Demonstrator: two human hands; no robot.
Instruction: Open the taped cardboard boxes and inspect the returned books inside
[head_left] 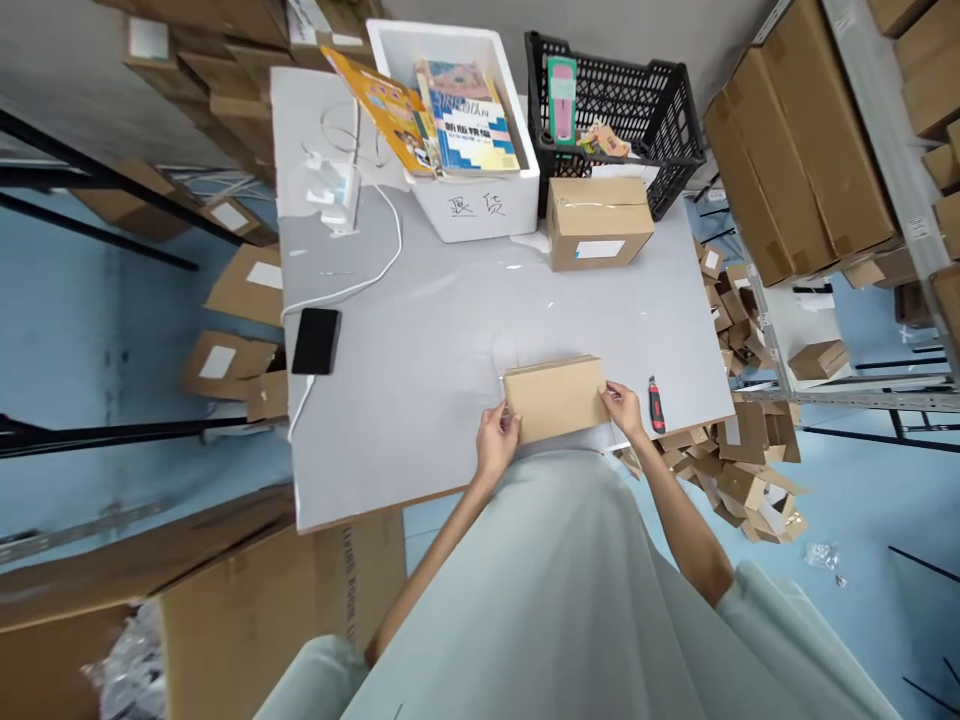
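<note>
A small brown cardboard box (559, 400) rests at the near edge of the grey-topped table (420, 350), held between my two hands. At its left end my left hand (498, 436) grips the side with thumb and fingers. My right hand (622, 408) pinches the right end. To the right of that hand lies a red and black box cutter (656, 405). Farther back stands a taped cardboard box (600, 222) with a white label. What the held box contains, if anything, does not show.
A white foam bin (480, 210) with books and a black plastic crate (667, 130) stand at the back. On the left are a power strip (339, 197), a white cable and a black phone-like device (316, 341). Cartons crowd the floor and the shelf (795, 330).
</note>
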